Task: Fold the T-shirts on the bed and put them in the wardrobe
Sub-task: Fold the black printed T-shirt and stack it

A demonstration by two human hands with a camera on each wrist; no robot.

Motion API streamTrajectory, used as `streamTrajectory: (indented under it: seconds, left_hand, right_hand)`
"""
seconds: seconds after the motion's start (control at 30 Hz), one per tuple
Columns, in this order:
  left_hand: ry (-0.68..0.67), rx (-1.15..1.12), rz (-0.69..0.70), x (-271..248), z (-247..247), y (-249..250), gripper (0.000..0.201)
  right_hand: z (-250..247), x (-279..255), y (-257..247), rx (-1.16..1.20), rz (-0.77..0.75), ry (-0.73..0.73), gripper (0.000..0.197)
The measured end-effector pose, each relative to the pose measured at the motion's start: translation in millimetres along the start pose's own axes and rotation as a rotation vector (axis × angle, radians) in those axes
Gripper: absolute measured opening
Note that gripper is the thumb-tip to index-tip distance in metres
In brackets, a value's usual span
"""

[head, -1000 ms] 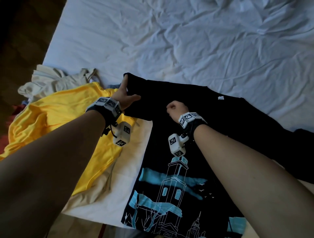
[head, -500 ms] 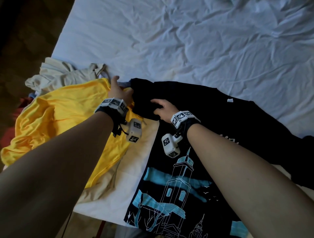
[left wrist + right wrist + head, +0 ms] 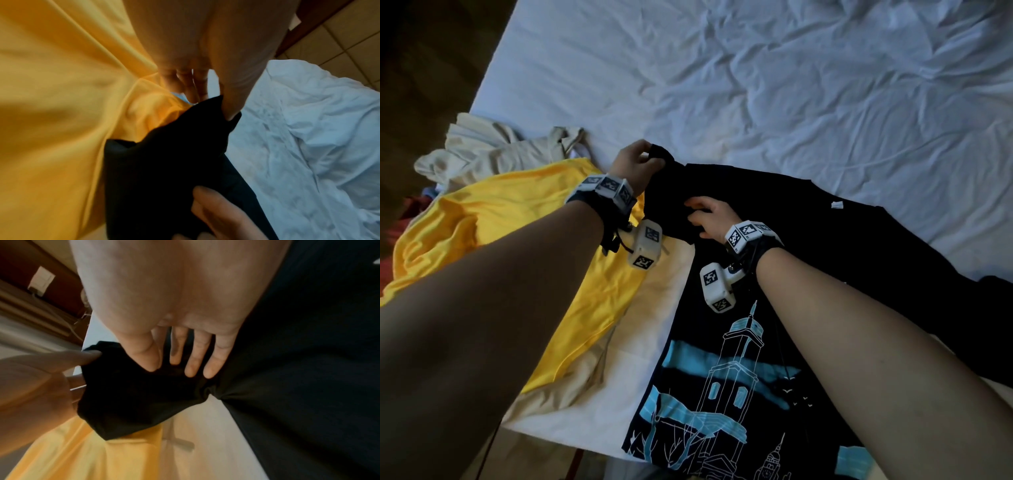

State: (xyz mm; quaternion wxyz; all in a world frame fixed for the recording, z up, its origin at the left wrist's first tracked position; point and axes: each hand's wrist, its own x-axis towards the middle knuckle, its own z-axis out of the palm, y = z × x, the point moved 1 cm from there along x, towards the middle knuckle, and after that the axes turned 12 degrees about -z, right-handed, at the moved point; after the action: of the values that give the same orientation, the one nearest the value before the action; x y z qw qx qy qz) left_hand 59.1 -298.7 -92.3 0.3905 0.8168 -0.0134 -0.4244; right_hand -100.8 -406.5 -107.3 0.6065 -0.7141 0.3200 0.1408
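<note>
Bed sheet [image 3: 791, 102] fills upper and right frame. Printed T-shirt [image 3: 825, 246] spread lower centre to right edge — its sleeve [image 3: 667, 205] bunched at frame centre, between left hand [image 3: 635, 166] above-left and right hand [image 3: 710, 219] just right. Second T-shirt [image 3: 517, 219] lies left of it — a third garment [image 3: 493, 150] heaped behind, upper left.

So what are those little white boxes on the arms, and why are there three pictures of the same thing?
No machine here: a person is folding clothes on a bed. The white boxes are small cameras strapped to each wrist. The big picture comes from a camera on the person's head, looking down. The other two come from the wrists, looking along the fingers. On the sheet lie a black T-shirt with a blue tower picture, a yellow T-shirt and a cream one. The left hand pinches the black sleeve. The right hand presses flat on it with straight fingers.
</note>
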Motion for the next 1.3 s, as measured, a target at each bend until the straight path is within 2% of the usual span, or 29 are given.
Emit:
streamTrajectory:
  seconds: [0.1, 0.23, 0.3, 0.4, 0.43, 0.47, 0.53, 0.63, 0.67, 0.73, 0.77, 0.83, 0.87, 0.93, 0.97, 1.03, 1.1, 1.13, 1.2, 1.23, 1.3]
  left_hand:
    - [-0.135, -0.231, -0.084, -9, 3, 2, 0.017]
    - [-0.331, -0.334, -0.058, -18, 7, 16, 0.021]
    - [-0.360, -0.396, -0.024, -19, 7, 23, 0.023]
    - [-0.286, -0.418, -0.025, -17, 8, 25, 0.013]
    - [-0.244, -0.391, -0.031, -15, 9, 23, 0.018]
    - [-0.204, -0.328, -0.021, -12, 9, 18, 0.034]
    - [-0.194, -0.089, 0.048, -11, 7, 11, 0.066]
    - [-0.178, 0.289, 0.097, -8, 13, 0, 0.093]
    - [-0.148, 0.356, 0.069, -7, 14, -3, 0.098]
    - [-0.053, 0.343, -0.053, -5, 17, -4, 0.105]
    - [0.013, 0.286, -0.126, -5, 17, -5, 0.104]
    - [0.109, 0.104, -0.242, -4, 13, -5, 0.089]
    - [0.110, -0.036, -0.241, -4, 12, -5, 0.078]
    - [0.057, -0.309, -0.128, -11, 12, -2, 0.057]
    - [0.036, -0.363, -0.077, -15, 11, -1, 0.049]
    - [-0.011, -0.357, -0.084, -18, 12, -7, 0.039]
    - [-0.106, -0.324, -0.239, -20, 12, -14, 0.037]
    - [-0.161, -0.281, -0.335, -17, 13, -19, 0.044]
    - [-0.175, -0.110, -0.400, -13, 14, -23, 0.064]
    - [-0.142, -0.021, -0.360, -12, 14, -21, 0.060]
    - [0.002, 0.144, -0.195, -13, 16, -10, 0.042]
  right_hand:
    - [-1, 0, -6, 0.050, 0.014, 0.015, 0.035]
    - [-2, 0, -7, 0.062, 0.021, -0.001, 0.036]
    - [-2, -1, -6, 0.078, 0.041, -0.001, 0.038]
    - [-2, -2, -6, 0.111, 0.058, 0.019, 0.040]
    - [-3, -3, -6, 0.117, 0.059, 0.030, 0.041]
    - [-3, -3, -6, 0.122, 0.059, 0.037, 0.042]
    - [-4, -5, -6, 0.125, 0.059, 0.034, 0.042]
    - [-3, -9, -8, 0.120, 0.044, -0.011, 0.040]
    - [-2, -10, -8, 0.120, 0.043, -0.019, 0.039]
    - [0, -12, -9, 0.124, 0.044, -0.015, 0.039]
    - [1, -12, -8, 0.123, 0.042, -0.009, 0.040]
    - [3, -13, -7, 0.104, 0.038, 0.008, 0.038]
    - [3, -13, -6, 0.095, 0.043, 0.019, 0.037]
    - [2, -13, -4, 0.100, 0.061, 0.047, 0.036]
    - [1, -12, -4, 0.115, 0.069, 0.063, 0.036]
    - [-1, -13, -4, 0.138, 0.078, 0.083, 0.036]
    - [-3, -14, -4, 0.134, 0.083, 0.082, 0.034]
    - [-3, -13, -4, 0.130, 0.087, 0.080, 0.033]
    - [-3, -12, -3, 0.128, 0.094, 0.081, 0.031]
    - [-3, -11, -2, 0.127, 0.095, 0.082, 0.031]
    - [-3, -10, 0, 0.124, 0.099, 0.089, 0.032]
